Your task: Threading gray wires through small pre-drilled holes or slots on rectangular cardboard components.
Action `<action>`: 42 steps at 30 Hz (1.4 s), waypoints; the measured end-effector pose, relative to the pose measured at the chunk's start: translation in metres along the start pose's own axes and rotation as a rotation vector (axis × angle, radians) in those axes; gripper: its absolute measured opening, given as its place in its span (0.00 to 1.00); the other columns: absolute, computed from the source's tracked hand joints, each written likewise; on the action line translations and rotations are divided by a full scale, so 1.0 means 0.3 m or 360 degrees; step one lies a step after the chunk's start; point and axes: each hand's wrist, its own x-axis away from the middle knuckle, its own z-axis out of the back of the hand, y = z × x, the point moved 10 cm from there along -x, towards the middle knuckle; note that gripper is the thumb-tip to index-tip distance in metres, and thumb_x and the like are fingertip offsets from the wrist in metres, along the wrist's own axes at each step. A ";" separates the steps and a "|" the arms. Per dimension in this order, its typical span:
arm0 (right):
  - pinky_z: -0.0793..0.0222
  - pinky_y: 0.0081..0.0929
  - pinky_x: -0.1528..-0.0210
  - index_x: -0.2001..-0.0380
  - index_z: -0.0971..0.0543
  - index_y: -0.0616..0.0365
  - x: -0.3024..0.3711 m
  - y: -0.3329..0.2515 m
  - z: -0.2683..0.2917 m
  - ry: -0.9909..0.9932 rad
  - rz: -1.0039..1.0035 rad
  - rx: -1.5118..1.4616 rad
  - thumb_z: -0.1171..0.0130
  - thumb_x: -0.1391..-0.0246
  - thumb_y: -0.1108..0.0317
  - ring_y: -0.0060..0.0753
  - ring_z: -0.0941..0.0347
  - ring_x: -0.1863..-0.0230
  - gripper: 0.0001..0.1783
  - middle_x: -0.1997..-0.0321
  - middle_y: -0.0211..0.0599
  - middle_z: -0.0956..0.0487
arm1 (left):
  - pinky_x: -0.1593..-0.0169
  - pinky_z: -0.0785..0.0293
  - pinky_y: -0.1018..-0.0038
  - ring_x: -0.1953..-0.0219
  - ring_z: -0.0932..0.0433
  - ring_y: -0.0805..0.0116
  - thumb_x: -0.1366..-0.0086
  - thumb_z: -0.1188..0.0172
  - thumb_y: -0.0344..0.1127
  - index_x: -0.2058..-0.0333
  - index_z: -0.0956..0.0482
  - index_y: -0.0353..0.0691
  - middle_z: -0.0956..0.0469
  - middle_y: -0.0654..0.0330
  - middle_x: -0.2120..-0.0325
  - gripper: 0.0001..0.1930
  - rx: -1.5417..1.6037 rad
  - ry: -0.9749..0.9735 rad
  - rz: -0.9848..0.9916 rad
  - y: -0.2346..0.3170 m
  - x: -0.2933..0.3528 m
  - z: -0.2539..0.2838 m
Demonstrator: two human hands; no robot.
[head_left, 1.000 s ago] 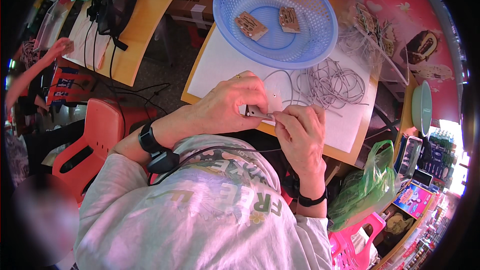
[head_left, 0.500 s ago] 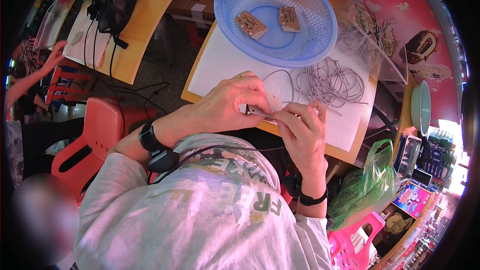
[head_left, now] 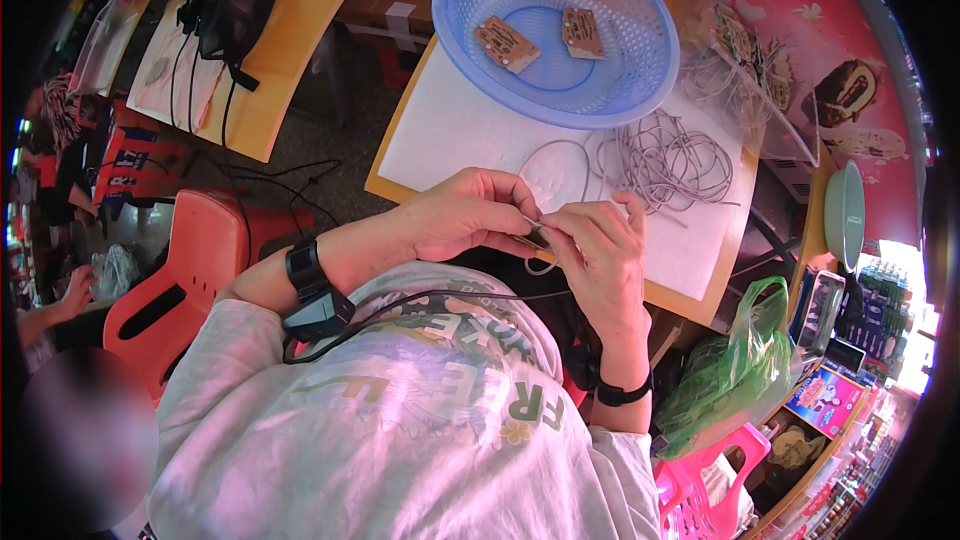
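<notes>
My left hand (head_left: pixel 478 212) and my right hand (head_left: pixel 598 252) meet above the table's near edge, fingertips pinched together. Between them runs a thin grey cord (head_left: pixel 541 269), and a small loop of it hangs below the fingers. Fingers mostly hide whatever else is pinched there. Just beyond my hands, a curved length of the same cord lies on the white table cover (head_left: pixel 435 130). A loose grey cord tangle (head_left: pixel 668 162) rests to the right of it. Behind stands a blue plastic basket (head_left: pixel 650 90) with two brown cards inside, a left card (head_left: pixel 506 44) and a right card (head_left: pixel 582 33).
Clear plastic packaging (head_left: pixel 745 80) sits at the table's right rear. A green plastic bag (head_left: pixel 725 380) and a pink chair (head_left: pixel 715 495) are at my right. On the left are a red chair (head_left: pixel 200 270) and another person's hand (head_left: pixel 75 292). Dark cables (head_left: pixel 285 180) trail from the left table.
A pale flat piece with small holes, visible between my hands before, no longer shows. A cord loop now hangs beneath my fingers. The other person's hand at far left has dropped lower.
</notes>
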 end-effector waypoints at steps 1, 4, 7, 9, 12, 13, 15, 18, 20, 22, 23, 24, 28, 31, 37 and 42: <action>0.42 0.42 0.46 0.72 0.21 0.51 0.002 0.003 -0.006 -0.0014 -0.0012 -0.0010 0.34 0.55 0.70 0.26 0.26 0.66 0.06 0.69 0.23 0.22 | 0.55 0.20 0.74 0.63 0.21 0.72 0.42 0.41 0.23 0.68 0.23 0.33 0.23 0.61 0.68 0.03 0.0004 -0.0002 -0.0063 0.005 -0.004 0.007; 0.43 0.43 0.46 0.72 0.21 0.52 0.009 0.010 -0.013 -0.0015 -0.0031 0.0012 0.34 0.55 0.71 0.27 0.26 0.67 0.06 0.69 0.24 0.21 | 0.56 0.19 0.74 0.64 0.21 0.71 0.43 0.41 0.22 0.68 0.23 0.31 0.23 0.59 0.68 0.04 -0.0081 0.0028 -0.0149 0.018 -0.009 0.023; 0.43 0.43 0.45 0.71 0.22 0.53 0.012 0.008 -0.015 0.0002 -0.0021 0.0027 0.35 0.55 0.71 0.27 0.26 0.67 0.07 0.69 0.24 0.21 | 0.57 0.19 0.75 0.65 0.20 0.71 0.43 0.41 0.21 0.67 0.23 0.30 0.22 0.58 0.68 0.05 -0.0197 0.0068 -0.0187 0.022 -0.013 0.039; 0.43 0.43 0.45 0.71 0.22 0.52 0.012 0.007 -0.017 0.0002 -0.0019 0.0037 0.35 0.55 0.71 0.27 0.26 0.67 0.07 0.69 0.24 0.21 | 0.57 0.19 0.76 0.66 0.20 0.71 0.43 0.41 0.21 0.66 0.23 0.30 0.22 0.58 0.68 0.05 -0.0225 0.0077 -0.0200 0.022 -0.013 0.040; 0.43 0.44 0.45 0.71 0.22 0.52 0.012 0.006 -0.019 0.0000 -0.0014 0.0057 0.35 0.55 0.71 0.27 0.26 0.68 0.07 0.69 0.23 0.21 | 0.57 0.19 0.76 0.66 0.20 0.71 0.43 0.41 0.21 0.66 0.23 0.30 0.22 0.58 0.68 0.05 -0.0209 0.0108 -0.0186 0.018 -0.012 0.044; 0.43 0.44 0.45 0.70 0.22 0.52 0.013 0.005 -0.021 -0.0003 -0.0012 0.0066 0.35 0.55 0.71 0.27 0.26 0.68 0.07 0.70 0.23 0.21 | 0.57 0.19 0.76 0.65 0.20 0.71 0.43 0.41 0.21 0.66 0.23 0.30 0.22 0.57 0.68 0.05 -0.0218 0.0116 -0.0175 0.018 -0.011 0.044; 0.43 0.44 0.45 0.71 0.22 0.52 0.013 0.005 -0.022 -0.0016 -0.0017 0.0053 0.35 0.54 0.71 0.27 0.26 0.67 0.07 0.70 0.23 0.21 | 0.56 0.19 0.75 0.64 0.20 0.71 0.43 0.41 0.21 0.66 0.23 0.30 0.22 0.57 0.68 0.05 -0.0226 0.0126 -0.0165 0.017 -0.009 0.047; 0.43 0.46 0.44 0.70 0.21 0.51 0.016 0.016 -0.029 -0.0041 -0.0013 0.0012 0.35 0.54 0.70 0.27 0.26 0.67 0.06 0.70 0.23 0.22 | 0.54 0.20 0.74 0.62 0.21 0.70 0.42 0.42 0.22 0.66 0.23 0.30 0.23 0.57 0.68 0.05 -0.0185 0.0034 -0.0156 0.017 -0.006 0.034; 0.44 0.47 0.44 0.70 0.21 0.50 0.017 0.017 -0.031 -0.0053 -0.0009 -0.0015 0.35 0.54 0.70 0.27 0.26 0.67 0.07 0.71 0.23 0.22 | 0.49 0.22 0.70 0.56 0.22 0.67 0.40 0.46 0.21 0.64 0.24 0.29 0.23 0.55 0.62 0.06 -0.0143 -0.0088 -0.0010 -0.004 -0.002 0.010; 0.42 0.48 0.43 0.69 0.19 0.47 0.011 0.018 -0.033 -0.0093 -0.0042 0.0014 0.33 0.57 0.68 0.27 0.26 0.65 0.09 0.68 0.23 0.23 | 0.49 0.22 0.70 0.56 0.21 0.66 0.40 0.47 0.21 0.64 0.25 0.29 0.23 0.55 0.63 0.06 -0.0100 -0.0073 0.0058 -0.024 -0.013 0.021; 0.42 0.48 0.43 0.69 0.19 0.47 0.009 0.019 -0.034 -0.0094 -0.0039 0.0013 0.33 0.57 0.68 0.27 0.26 0.65 0.09 0.68 0.23 0.23 | 0.48 0.22 0.70 0.56 0.21 0.65 0.40 0.49 0.21 0.63 0.25 0.28 0.23 0.54 0.63 0.07 -0.0059 -0.0060 0.0128 -0.040 -0.016 0.027; 0.41 0.47 0.44 0.68 0.19 0.47 0.008 -0.001 -0.039 -0.0109 0.0087 0.0014 0.33 0.60 0.68 0.28 0.27 0.63 0.11 0.66 0.24 0.23 | 0.48 0.22 0.70 0.56 0.21 0.65 0.40 0.49 0.21 0.63 0.25 0.28 0.23 0.54 0.63 0.07 -0.0061 -0.0061 0.0128 -0.039 -0.018 0.028; 0.36 0.39 0.49 0.68 0.19 0.48 0.016 -0.045 -0.044 -0.0206 0.0330 0.0048 0.34 0.68 0.68 0.32 0.28 0.60 0.16 0.61 0.26 0.26 | 0.49 0.22 0.68 0.58 0.21 0.61 0.41 0.49 0.22 0.64 0.26 0.27 0.24 0.52 0.65 0.07 -0.0035 0.0059 0.0285 -0.071 -0.016 0.054; 0.34 0.34 0.53 0.69 0.19 0.50 0.037 -0.037 -0.066 -0.0260 0.0403 -0.0005 0.34 0.69 0.68 0.34 0.29 0.60 0.16 0.62 0.28 0.27 | 0.51 0.21 0.67 0.60 0.21 0.60 0.42 0.47 0.23 0.65 0.26 0.26 0.24 0.51 0.65 0.07 0.0040 0.0092 0.0344 -0.096 -0.021 0.069; 0.31 0.32 0.60 0.66 0.23 0.53 0.021 -0.038 -0.084 -0.0330 0.0411 0.0032 0.34 0.65 0.71 0.37 0.29 0.63 0.16 0.62 0.32 0.28 | 0.50 0.21 0.66 0.59 0.21 0.59 0.41 0.49 0.22 0.65 0.26 0.27 0.25 0.50 0.65 0.07 0.0051 0.0086 0.0320 -0.095 -0.032 0.057; 0.29 0.36 0.60 0.66 0.29 0.56 0.028 -0.059 -0.025 -0.0067 0.0279 -0.0394 0.37 0.59 0.77 0.41 0.27 0.61 0.15 0.60 0.37 0.25 | 0.50 0.21 0.70 0.57 0.21 0.63 0.40 0.52 0.22 0.63 0.26 0.28 0.24 0.52 0.65 0.08 -0.0081 0.0074 0.0107 -0.057 -0.036 0.034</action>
